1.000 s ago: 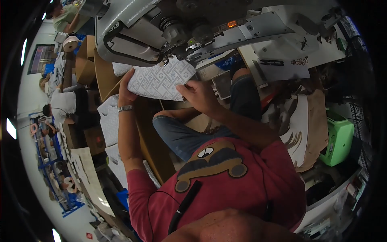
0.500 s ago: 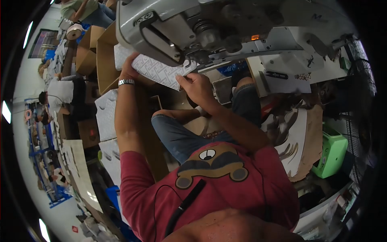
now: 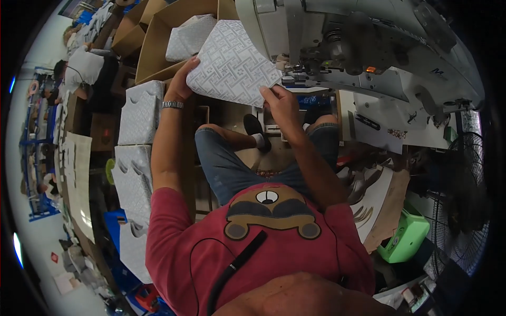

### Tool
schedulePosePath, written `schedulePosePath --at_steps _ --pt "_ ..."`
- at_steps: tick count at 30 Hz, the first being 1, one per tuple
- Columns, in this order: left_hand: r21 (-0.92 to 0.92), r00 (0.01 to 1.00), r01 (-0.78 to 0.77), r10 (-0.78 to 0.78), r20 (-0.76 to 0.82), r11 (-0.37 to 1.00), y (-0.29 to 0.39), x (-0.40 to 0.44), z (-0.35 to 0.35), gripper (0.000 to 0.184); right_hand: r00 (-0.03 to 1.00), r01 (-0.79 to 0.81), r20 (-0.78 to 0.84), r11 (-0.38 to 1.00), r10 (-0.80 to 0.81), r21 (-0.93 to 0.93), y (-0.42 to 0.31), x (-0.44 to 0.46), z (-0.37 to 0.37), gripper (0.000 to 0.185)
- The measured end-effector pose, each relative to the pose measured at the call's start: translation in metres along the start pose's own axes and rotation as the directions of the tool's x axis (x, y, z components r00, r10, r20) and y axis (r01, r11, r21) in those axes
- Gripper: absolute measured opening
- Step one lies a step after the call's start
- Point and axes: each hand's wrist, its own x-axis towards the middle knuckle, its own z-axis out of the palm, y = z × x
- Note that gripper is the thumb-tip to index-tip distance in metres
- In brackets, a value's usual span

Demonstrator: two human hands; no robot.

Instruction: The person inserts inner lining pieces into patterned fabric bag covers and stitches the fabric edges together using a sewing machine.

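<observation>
A flat whitish-grey piece of patterned material [image 3: 232,66] is stretched between my two hands, beside the sewing machine [image 3: 337,47]. My left hand [image 3: 181,83], with a metal watch on the wrist, grips its left edge. Between thumb and fingers, my right hand [image 3: 280,105] pinches its lower right corner. The piece's right end lies close to the machine's needle area [image 3: 295,68]; whether it touches there I cannot tell.
Behind the piece, a cardboard box [image 3: 158,39] holds more pale material [image 3: 190,38]. Stacks of patterned pieces [image 3: 139,116] line my left side. Scissors-like black tool [image 3: 367,122] lies on the machine table [image 3: 421,134]. A green plastic bin [image 3: 406,237] and a fan [image 3: 458,184] stand at right.
The view has turned left, putting the machine further right. The patterned piece now shows its broad face, mostly out from behind the machine head. Both hands still hold it.
</observation>
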Motion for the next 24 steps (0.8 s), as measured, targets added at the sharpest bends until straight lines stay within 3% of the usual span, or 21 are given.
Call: schedulePosePath --at_steps 4,7,9,13,15,18,24 --pt "-0.054 0.985 -0.137 0.13 -0.112 0.989 -0.018 -0.064 0.027 0.073 0.985 -0.076 0.15 0.996 0.081 -0.04 -0.023 -0.008 -0.022 0.032" --pt "0.037 0.919 -0.264 0.263 -0.295 0.964 -0.053 -0.118 0.052 0.077 0.98 -0.046 0.192 0.997 0.057 -0.062 -0.017 -0.016 -0.032 0.027" --pt "0.064 0.876 -0.312 0.313 -0.367 0.948 -0.075 -0.143 0.072 0.077 0.983 0.041 0.159 0.946 -0.096 0.321 0.0 -0.028 -0.027 0.024" --pt "0.093 0.736 -0.434 0.412 -0.537 0.896 -0.1 -0.166 0.106 0.077 0.973 0.117 0.147 0.931 -0.177 0.346 0.019 -0.032 -0.035 0.022" --pt "0.154 0.72 -0.41 0.422 -0.55 0.899 -0.114 -0.176 0.126 0.075 0.988 0.074 0.105 0.939 -0.115 0.336 0.003 -0.033 -0.041 0.029" --pt "0.264 0.59 -0.357 0.436 -0.68 0.896 -0.129 -0.186 0.162 0.07 0.989 0.038 0.126 0.954 -0.079 0.298 0.007 -0.014 -0.059 0.027" --pt "0.159 0.65 -0.375 0.381 -0.657 0.913 -0.126 -0.189 0.167 0.072 0.993 -0.051 0.116 0.96 0.019 0.276 -0.018 -0.008 -0.062 0.03"
